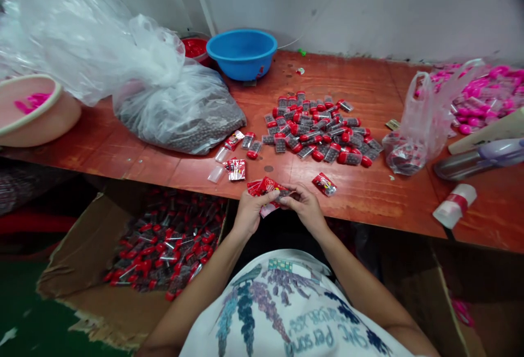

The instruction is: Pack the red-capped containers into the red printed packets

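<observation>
My left hand (250, 210) is closed round several red printed packets (267, 185), fanned a little at the table's front edge. My right hand (305, 207) is pinched together at their right side; a small dark thing there is too covered by fingers to make out. To the right of my hands lies a single red packet (325, 184). On the left are more red packets (236, 170) and a small clear plastic sleeve (215, 174). Beyond my hands spreads a pile of small clear containers (323, 130) with red caps and dark beads inside.
A clear bag of dark beads (184, 111) and a blue basin (242, 54) stand at the back left. A small plastic bag (417, 128), a roll of clear film (455, 205) and pink items (483, 95) are right. Below left, a cardboard box (90, 297) holds red-capped containers.
</observation>
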`<state>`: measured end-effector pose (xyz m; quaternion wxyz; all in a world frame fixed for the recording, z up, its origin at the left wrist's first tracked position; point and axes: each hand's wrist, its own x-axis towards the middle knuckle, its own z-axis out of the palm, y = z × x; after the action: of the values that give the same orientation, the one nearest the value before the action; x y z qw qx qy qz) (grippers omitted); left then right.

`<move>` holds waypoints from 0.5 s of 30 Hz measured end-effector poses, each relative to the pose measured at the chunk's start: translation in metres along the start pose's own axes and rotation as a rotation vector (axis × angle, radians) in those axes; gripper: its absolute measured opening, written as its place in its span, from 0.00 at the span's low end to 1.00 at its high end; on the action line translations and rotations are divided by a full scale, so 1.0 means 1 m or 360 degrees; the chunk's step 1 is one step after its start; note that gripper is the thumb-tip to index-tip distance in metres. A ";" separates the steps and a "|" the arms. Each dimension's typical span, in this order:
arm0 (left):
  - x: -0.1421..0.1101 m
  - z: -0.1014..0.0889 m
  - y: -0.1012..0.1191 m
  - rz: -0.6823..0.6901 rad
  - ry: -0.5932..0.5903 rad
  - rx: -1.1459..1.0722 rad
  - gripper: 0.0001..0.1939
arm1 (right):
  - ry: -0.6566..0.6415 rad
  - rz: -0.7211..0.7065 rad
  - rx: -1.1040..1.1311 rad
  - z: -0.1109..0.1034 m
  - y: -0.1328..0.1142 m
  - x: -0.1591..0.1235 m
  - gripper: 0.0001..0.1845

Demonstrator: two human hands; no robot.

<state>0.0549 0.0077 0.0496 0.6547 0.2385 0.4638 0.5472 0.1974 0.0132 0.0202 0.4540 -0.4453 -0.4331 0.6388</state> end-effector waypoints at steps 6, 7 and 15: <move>0.011 0.000 -0.008 -0.0239 -0.0065 -0.0103 0.17 | 0.0234 0.0027 -0.0281 -0.031 0.002 0.002 0.19; 0.012 -0.003 -0.007 -0.0283 -0.0037 -0.0156 0.19 | 0.0332 -0.0037 -0.0483 -0.041 0.001 0.002 0.20; 0.015 -0.010 -0.004 -0.0243 0.0162 -0.0301 0.22 | 0.0407 -0.0440 -0.1371 -0.037 -0.005 0.002 0.19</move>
<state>0.0474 0.0191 0.0364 0.6896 0.1115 0.4597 0.5484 0.2337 0.0213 0.0162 0.3583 -0.6065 -0.6546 0.2743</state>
